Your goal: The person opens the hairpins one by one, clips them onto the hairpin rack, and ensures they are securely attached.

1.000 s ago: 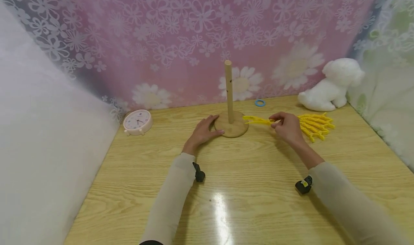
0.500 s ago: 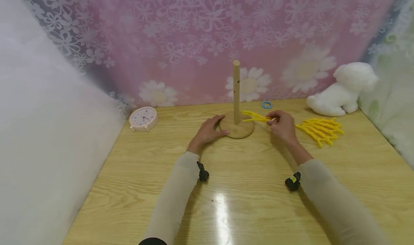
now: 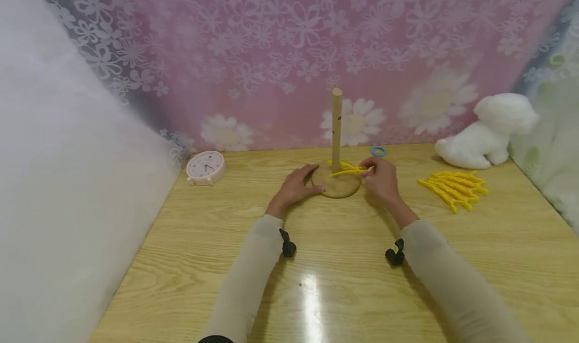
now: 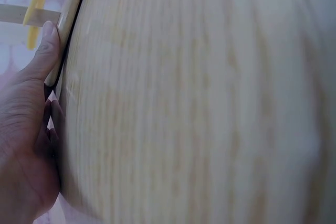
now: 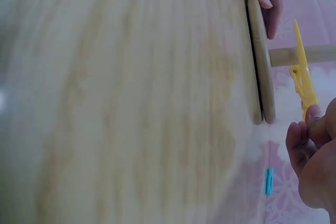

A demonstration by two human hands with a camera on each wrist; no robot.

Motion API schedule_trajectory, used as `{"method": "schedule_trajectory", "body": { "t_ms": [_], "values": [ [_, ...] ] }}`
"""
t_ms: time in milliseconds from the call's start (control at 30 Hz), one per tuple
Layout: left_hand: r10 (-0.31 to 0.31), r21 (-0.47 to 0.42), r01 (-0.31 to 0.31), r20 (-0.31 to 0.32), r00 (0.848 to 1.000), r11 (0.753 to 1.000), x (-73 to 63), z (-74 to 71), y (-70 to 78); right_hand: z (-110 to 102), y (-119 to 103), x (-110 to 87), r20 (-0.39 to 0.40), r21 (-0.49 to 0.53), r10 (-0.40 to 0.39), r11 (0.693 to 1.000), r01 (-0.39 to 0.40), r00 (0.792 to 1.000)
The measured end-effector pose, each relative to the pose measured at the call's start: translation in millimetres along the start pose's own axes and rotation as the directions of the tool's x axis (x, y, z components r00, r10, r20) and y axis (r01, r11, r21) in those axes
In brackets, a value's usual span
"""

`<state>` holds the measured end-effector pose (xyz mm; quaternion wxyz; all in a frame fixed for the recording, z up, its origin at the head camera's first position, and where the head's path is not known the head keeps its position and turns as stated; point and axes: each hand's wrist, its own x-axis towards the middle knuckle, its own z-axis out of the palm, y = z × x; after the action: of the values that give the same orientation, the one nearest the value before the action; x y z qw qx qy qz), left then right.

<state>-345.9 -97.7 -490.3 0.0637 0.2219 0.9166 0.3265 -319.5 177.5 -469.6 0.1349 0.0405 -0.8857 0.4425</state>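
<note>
A wooden stand has a round base (image 3: 339,188) and an upright pole (image 3: 336,126). My left hand (image 3: 296,184) holds the base by its left edge, thumb toward the front and fingers round the far side. Between thumb and fingers, my right hand (image 3: 382,179) pinches a yellow forked plastic piece (image 3: 347,172). Its two prongs point left, low over the base, and lie on either side of the pole. In the right wrist view the forked piece (image 5: 306,85) crosses in front of the pole (image 5: 286,56).
Several similar yellow pieces (image 3: 457,188) lie fanned on the table at right. A blue ring (image 3: 378,155) lies behind the right hand. At the back right sits a white plush dog (image 3: 488,137); a pink clock (image 3: 205,168) stands at the left edge.
My right hand has moved left, away from the fanned pieces, bringing the forked piece to the pole so its prongs straddle it. My left hand stays on the base. The head view has shifted slightly.
</note>
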Motion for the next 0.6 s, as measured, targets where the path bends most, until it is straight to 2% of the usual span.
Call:
{"method": "schedule_trajectory", "body": {
  "t_ms": [133,267,600],
  "values": [
    [-0.017,-0.014,0.017,0.005,1.000,1.000,0.9,0.1,-1.6,6,-1,1.5,0.013,-0.018,-0.003,1.000,0.003,1.000],
    [-0.019,-0.025,0.019,-0.002,1.000,1.000,1.2,-0.6,-2.2,9,-3,3.7,0.013,-0.012,-0.037,0.999,0.037,0.999],
    [-0.029,0.022,0.029,-0.008,1.000,0.999,0.3,3.0,-3.1,17,-1,4.4,0.045,0.006,-0.063,0.998,0.063,0.997]
  ]
}}
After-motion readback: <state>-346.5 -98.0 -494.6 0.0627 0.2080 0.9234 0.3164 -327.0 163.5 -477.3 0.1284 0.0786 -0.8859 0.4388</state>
